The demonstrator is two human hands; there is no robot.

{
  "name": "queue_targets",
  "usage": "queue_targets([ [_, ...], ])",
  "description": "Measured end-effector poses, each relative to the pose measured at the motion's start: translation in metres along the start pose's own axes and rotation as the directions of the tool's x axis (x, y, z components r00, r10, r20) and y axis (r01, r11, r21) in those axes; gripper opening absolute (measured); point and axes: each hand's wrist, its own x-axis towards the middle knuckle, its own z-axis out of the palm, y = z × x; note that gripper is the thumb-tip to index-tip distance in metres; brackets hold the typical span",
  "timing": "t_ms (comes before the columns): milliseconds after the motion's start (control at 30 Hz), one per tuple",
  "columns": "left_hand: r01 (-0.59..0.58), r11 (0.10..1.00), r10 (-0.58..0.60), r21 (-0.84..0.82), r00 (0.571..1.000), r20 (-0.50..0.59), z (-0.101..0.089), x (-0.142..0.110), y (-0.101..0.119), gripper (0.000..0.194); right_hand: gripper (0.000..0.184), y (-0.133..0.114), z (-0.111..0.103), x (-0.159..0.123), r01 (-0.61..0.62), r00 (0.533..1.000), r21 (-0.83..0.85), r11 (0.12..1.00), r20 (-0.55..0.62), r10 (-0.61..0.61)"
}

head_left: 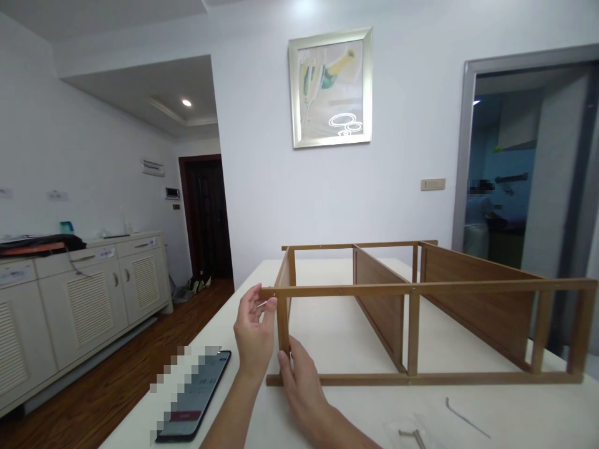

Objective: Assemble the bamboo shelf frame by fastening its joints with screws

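Observation:
A brown wooden shelf frame (337, 290) lies on its side on the white table, with slatless panels standing upright between its rails. At the near left corner of the frame, my left hand (255, 330) is closed around the end of the upper rail, thumb by the joint. Whether a small part sits between those fingers cannot be made out. Lower down, my right hand (304, 383) grips the short end post, thumb in front and fingers behind it. A bent hex key (467, 416) and some bolts (412, 434) lie on the table at the right front.
The white table (243, 411) carries a phone (201, 396) left of my forearms. A white cabinet (88, 287) stands along the left wall. On the far wall hangs a framed picture (331, 87). A doorway at right shows a partly visible person (478, 218).

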Motion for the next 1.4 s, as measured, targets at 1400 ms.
queue_targets([
  [1400, -0.444, 0.820, 0.489, 0.362, 0.871, -0.039, -0.007, -0.004, 0.020, 0.018, 0.033, 0.004, 0.003, 0.001, 0.055, 0.995, 0.072, 0.996, -0.082, -0.049],
])
